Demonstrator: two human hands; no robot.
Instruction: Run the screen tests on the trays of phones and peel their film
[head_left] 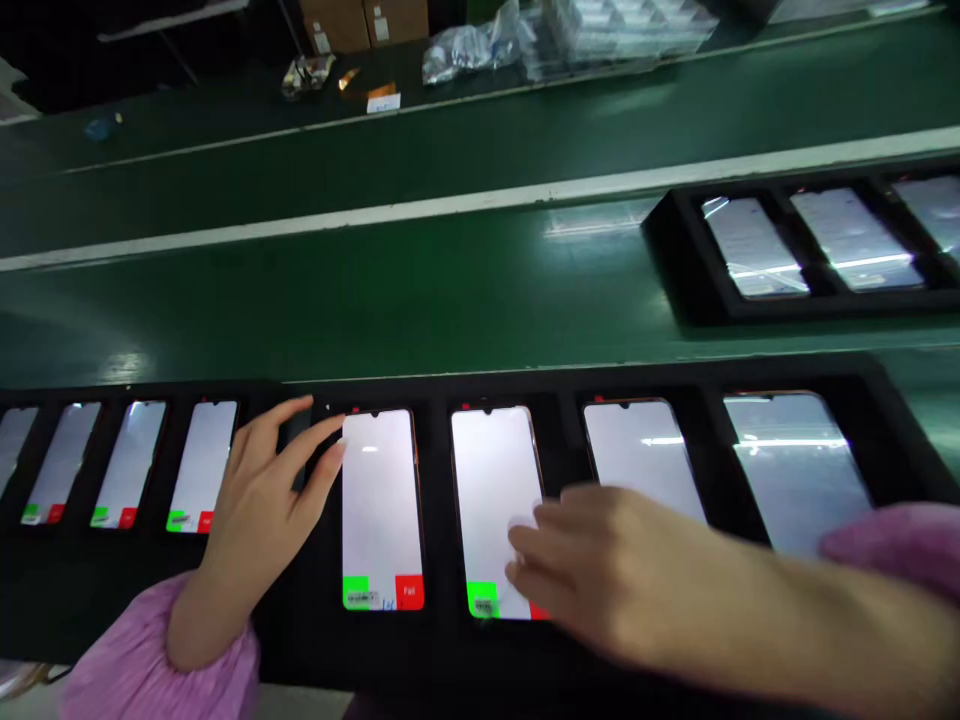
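Note:
A black tray (315, 640) holds a row of smartphones lying face up, their screens lit white. My left hand (259, 495) is open, its fingertips at the left edge of one phone (381, 500), which shows a green box and a red "Fail" box at the bottom. My right hand (600, 575) rests its fingertips on the lower screen of the neighbouring phone (487, 480), partly hiding its red box. Two more phones (643, 450) lie to the right, with the wrist and forearm passing in front of them. Several phones lie to the left.
A green conveyor belt (337, 300) with a white stripe runs behind the tray. A second black tray of phones (795, 250) sits on it at the right. Plastic-wrapped packs (472, 50) and cardboard boxes (345, 20) stand at the far side.

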